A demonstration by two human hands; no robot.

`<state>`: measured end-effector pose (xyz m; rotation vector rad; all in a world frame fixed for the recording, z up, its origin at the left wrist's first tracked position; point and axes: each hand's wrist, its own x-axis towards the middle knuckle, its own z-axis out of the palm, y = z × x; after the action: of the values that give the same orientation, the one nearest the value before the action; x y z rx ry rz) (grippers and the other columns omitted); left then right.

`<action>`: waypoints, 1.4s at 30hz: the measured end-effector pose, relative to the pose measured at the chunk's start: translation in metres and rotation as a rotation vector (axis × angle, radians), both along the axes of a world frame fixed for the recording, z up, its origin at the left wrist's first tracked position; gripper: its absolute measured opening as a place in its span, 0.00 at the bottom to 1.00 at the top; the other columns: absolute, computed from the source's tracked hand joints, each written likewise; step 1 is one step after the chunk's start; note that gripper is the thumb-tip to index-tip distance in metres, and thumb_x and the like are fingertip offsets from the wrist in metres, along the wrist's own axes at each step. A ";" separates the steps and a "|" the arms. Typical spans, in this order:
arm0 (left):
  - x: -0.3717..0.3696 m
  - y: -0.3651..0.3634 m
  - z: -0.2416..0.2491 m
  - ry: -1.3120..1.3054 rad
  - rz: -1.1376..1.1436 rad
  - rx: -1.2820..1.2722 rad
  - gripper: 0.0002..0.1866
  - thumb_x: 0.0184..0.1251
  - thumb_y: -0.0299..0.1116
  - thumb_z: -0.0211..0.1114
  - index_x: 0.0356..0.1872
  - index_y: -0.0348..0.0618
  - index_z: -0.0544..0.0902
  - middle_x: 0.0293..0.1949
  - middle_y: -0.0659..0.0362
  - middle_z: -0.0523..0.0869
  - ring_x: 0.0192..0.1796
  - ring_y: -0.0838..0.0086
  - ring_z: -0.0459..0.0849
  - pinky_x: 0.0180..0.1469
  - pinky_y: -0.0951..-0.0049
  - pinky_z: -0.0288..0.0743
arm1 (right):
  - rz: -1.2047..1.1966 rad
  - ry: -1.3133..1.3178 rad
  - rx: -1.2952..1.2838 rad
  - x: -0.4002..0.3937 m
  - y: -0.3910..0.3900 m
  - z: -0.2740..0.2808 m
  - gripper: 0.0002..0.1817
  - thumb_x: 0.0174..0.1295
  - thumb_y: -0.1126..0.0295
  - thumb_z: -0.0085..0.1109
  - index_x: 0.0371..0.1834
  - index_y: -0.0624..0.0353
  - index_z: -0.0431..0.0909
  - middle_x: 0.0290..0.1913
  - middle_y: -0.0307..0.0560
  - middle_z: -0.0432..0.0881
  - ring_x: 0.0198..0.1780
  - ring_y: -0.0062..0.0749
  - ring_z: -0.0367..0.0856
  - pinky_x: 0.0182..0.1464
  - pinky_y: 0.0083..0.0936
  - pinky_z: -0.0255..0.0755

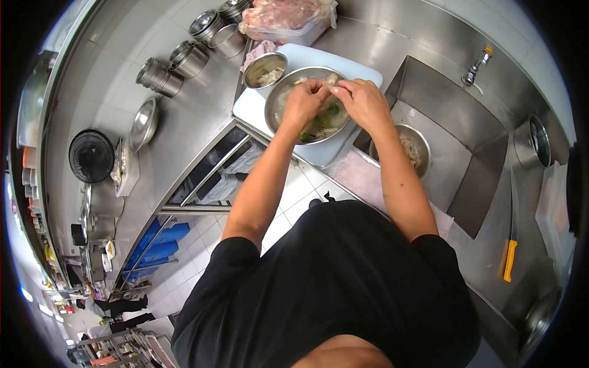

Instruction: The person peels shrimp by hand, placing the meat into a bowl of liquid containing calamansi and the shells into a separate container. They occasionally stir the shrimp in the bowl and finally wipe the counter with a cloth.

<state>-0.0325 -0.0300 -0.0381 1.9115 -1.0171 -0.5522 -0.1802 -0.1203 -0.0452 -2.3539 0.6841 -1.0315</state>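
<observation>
Both hands are over a large metal bowl (268, 116) of cloudy liquid with pale pieces and some green bits. My left hand (305, 101) has its thumb and fingers pinched together above the bowl's middle. My right hand (362, 101) meets it from the right, also in a pinch, near the bowl's far right rim. Whatever lies between the fingertips is too small to name. The bowl stands on a pale blue cutting board (368, 70). Beside it, at the upper left, a smaller metal bowl (248, 76) holds pale pieces.
To the right is a steel sink (485, 165) with a metal bowl (423, 144) in it, under a tap (471, 75). A yellow-handled knife (510, 260) lies right of the sink. A plastic tub (310, 34) of raw meat stands behind the board. A pink cloth (362, 178) covers the front edge.
</observation>
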 end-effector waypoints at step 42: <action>-0.009 0.054 0.009 0.309 -0.071 -0.047 0.12 0.72 0.35 0.62 0.49 0.37 0.82 0.37 0.61 0.88 0.37 0.82 0.84 0.33 0.83 0.72 | 0.207 -0.009 -0.084 -0.009 0.028 0.002 0.14 0.63 0.66 0.60 0.49 0.57 0.83 0.44 0.51 0.87 0.46 0.49 0.83 0.52 0.38 0.76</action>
<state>-0.0412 0.0239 -0.0288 1.6894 -0.8895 -0.8288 -0.1895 -0.0923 -0.0433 -2.4291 0.3900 -0.9959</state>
